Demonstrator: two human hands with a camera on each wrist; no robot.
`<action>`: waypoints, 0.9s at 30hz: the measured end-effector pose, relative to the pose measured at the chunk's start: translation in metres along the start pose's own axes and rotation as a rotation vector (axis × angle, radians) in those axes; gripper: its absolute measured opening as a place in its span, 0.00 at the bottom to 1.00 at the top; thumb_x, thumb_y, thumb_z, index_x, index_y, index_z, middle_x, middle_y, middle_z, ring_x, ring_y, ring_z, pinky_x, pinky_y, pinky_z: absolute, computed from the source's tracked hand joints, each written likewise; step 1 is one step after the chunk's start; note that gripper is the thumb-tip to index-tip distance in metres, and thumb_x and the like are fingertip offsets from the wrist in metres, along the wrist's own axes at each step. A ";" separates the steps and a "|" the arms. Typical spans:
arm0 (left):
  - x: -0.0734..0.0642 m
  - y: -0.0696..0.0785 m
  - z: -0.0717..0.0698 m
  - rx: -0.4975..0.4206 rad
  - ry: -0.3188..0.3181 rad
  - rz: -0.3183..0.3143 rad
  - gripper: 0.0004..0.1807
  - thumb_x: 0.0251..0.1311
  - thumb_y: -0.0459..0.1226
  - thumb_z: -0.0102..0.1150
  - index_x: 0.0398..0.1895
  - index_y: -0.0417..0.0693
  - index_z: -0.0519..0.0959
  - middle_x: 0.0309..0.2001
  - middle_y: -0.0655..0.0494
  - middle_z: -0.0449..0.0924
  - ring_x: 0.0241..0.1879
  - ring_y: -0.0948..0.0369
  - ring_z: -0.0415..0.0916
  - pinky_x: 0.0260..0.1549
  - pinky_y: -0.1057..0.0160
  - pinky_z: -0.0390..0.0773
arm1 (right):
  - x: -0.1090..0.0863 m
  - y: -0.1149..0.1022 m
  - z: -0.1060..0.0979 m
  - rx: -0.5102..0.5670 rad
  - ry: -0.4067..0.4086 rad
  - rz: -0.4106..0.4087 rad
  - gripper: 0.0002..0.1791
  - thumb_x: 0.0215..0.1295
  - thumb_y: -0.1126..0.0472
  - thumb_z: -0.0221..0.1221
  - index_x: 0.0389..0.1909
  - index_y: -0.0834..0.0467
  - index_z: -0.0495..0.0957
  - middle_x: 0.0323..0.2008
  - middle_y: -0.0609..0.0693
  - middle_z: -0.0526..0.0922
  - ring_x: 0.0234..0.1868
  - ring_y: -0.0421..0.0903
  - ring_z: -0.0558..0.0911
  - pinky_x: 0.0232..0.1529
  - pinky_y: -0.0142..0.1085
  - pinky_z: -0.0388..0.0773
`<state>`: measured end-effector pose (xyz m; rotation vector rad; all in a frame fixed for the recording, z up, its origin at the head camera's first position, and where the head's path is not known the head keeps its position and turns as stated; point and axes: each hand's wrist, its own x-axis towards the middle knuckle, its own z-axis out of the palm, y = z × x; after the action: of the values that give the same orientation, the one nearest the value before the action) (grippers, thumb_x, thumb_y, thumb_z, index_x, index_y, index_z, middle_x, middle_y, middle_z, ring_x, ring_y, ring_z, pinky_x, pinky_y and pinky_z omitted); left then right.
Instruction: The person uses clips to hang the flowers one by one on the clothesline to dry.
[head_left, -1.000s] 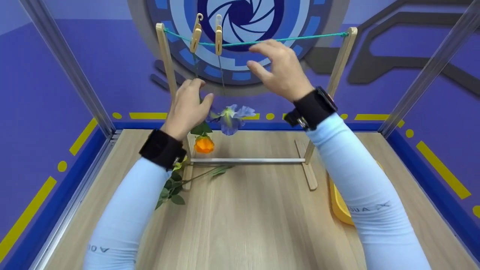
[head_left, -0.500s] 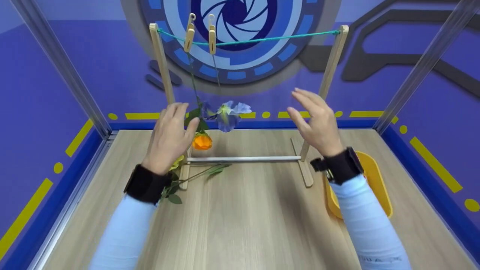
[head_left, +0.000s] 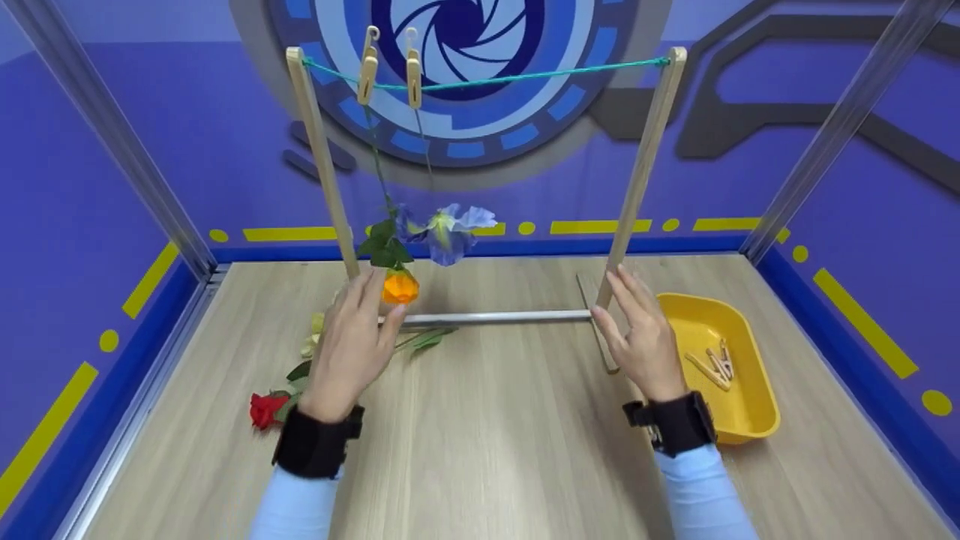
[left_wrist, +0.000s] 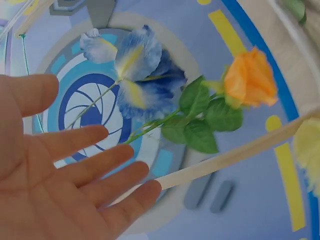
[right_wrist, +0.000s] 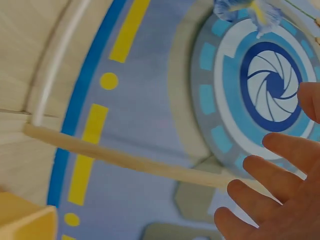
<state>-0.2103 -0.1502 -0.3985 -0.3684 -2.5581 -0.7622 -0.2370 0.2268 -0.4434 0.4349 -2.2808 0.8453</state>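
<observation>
The orange rose (head_left: 401,287) and iris (head_left: 448,238) hang; the red rose (head_left: 268,411) and yellow flower (left_wrist: 308,150), toward the worktop's left edge (head_left: 174,397), seemingly await you. Your left hand (head_left: 347,341) and right hand (head_left: 642,337) are empty.

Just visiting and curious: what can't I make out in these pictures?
- Head view: the rack has its left foot hidden by the left hand.
- Head view: clothespins in the yellow tray overlap, too small to count.
- Left wrist view: the right edge crops the pale yellow flower.
- Right wrist view: the top edge crops the blue flower.
</observation>
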 end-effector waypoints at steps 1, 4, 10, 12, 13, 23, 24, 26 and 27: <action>-0.004 -0.001 0.004 -0.006 -0.008 -0.002 0.32 0.76 0.42 0.56 0.74 0.31 0.65 0.73 0.31 0.64 0.72 0.36 0.63 0.71 0.37 0.61 | -0.007 0.001 0.001 -0.008 -0.010 0.020 0.29 0.69 0.63 0.67 0.69 0.66 0.73 0.71 0.66 0.70 0.73 0.65 0.68 0.71 0.60 0.64; -0.018 -0.004 0.019 0.000 -0.024 -0.002 0.33 0.76 0.42 0.57 0.75 0.31 0.64 0.75 0.31 0.62 0.74 0.37 0.61 0.72 0.37 0.59 | -0.024 0.006 0.005 -0.028 -0.041 0.063 0.31 0.70 0.61 0.66 0.71 0.65 0.72 0.73 0.65 0.69 0.75 0.64 0.66 0.74 0.59 0.59; -0.043 -0.004 0.053 0.064 -0.041 -0.005 0.33 0.76 0.44 0.56 0.75 0.33 0.65 0.76 0.33 0.61 0.76 0.37 0.57 0.73 0.35 0.56 | -0.048 0.013 0.005 -0.081 -0.094 0.100 0.31 0.73 0.59 0.63 0.73 0.64 0.69 0.74 0.65 0.67 0.77 0.65 0.62 0.78 0.57 0.51; -0.048 -0.002 0.063 0.082 -0.061 -0.013 0.32 0.77 0.46 0.54 0.74 0.33 0.67 0.76 0.33 0.62 0.76 0.37 0.57 0.73 0.35 0.56 | -0.053 0.016 0.003 -0.098 -0.107 0.121 0.31 0.73 0.59 0.62 0.73 0.64 0.69 0.74 0.65 0.66 0.77 0.65 0.61 0.78 0.58 0.50; -0.050 -0.001 0.068 0.088 -0.075 -0.020 0.32 0.77 0.47 0.53 0.73 0.33 0.68 0.75 0.33 0.62 0.76 0.37 0.56 0.73 0.35 0.56 | -0.056 0.017 0.002 -0.107 -0.116 0.133 0.31 0.74 0.59 0.62 0.73 0.64 0.69 0.74 0.65 0.66 0.77 0.65 0.61 0.78 0.59 0.49; -0.058 0.008 0.096 0.107 -0.136 -0.019 0.33 0.76 0.49 0.53 0.72 0.33 0.70 0.75 0.32 0.63 0.76 0.37 0.57 0.72 0.35 0.57 | -0.063 0.031 -0.021 -0.116 -0.183 0.278 0.30 0.79 0.56 0.55 0.75 0.66 0.66 0.77 0.65 0.62 0.78 0.66 0.58 0.78 0.59 0.48; -0.058 0.009 0.098 0.106 -0.140 -0.018 0.33 0.76 0.49 0.53 0.72 0.33 0.70 0.74 0.31 0.63 0.76 0.37 0.57 0.72 0.35 0.57 | -0.063 0.032 -0.023 -0.119 -0.190 0.295 0.30 0.80 0.55 0.54 0.75 0.65 0.65 0.77 0.65 0.62 0.78 0.67 0.57 0.78 0.59 0.48; -0.058 0.009 0.099 0.110 -0.146 -0.016 0.33 0.76 0.50 0.53 0.71 0.33 0.70 0.74 0.31 0.63 0.76 0.36 0.57 0.72 0.35 0.57 | -0.061 0.036 -0.027 -0.127 -0.195 0.319 0.30 0.80 0.54 0.54 0.75 0.65 0.65 0.77 0.66 0.61 0.78 0.67 0.57 0.78 0.60 0.48; -0.057 0.009 0.099 0.115 -0.150 -0.016 0.33 0.77 0.51 0.52 0.72 0.34 0.70 0.74 0.31 0.63 0.76 0.37 0.57 0.72 0.35 0.57 | -0.060 0.037 -0.028 -0.129 -0.198 0.330 0.30 0.80 0.53 0.53 0.75 0.65 0.65 0.77 0.66 0.61 0.78 0.68 0.57 0.78 0.60 0.48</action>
<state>-0.1908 -0.0937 -0.4966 -0.3812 -2.7331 -0.6111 -0.1989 0.2776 -0.4853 0.0855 -2.6192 0.8357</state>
